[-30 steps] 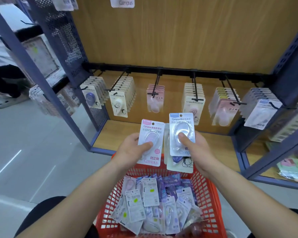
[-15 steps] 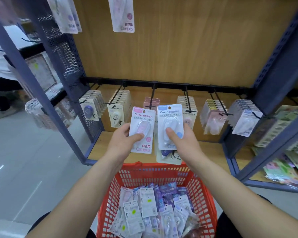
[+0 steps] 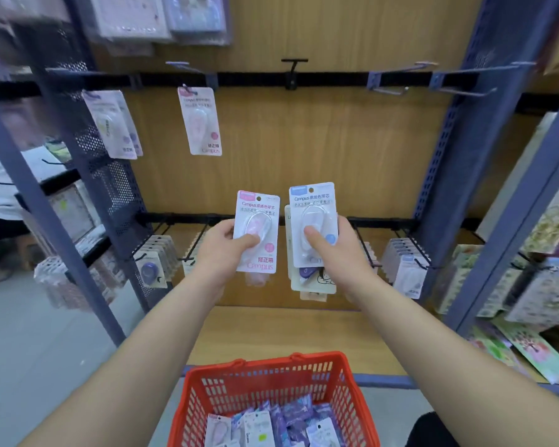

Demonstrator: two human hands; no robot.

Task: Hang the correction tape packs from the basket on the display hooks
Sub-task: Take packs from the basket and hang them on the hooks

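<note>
Here, each hand (image 3: 221, 253) (image 3: 336, 250) grips a "Campus"-labelled pack (image 3: 256, 232) (image 3: 313, 221).

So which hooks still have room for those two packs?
Upper rail: the black hook and the blue hooks right of the hanging pink pack are bare. The lower rail's hooks are crowded.

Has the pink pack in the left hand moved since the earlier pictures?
Yes. The pink pack has risen: it now sits level with the lower hook rail, well above the red basket.

"Campus" on both held packs (image 3: 257, 232)
</note>
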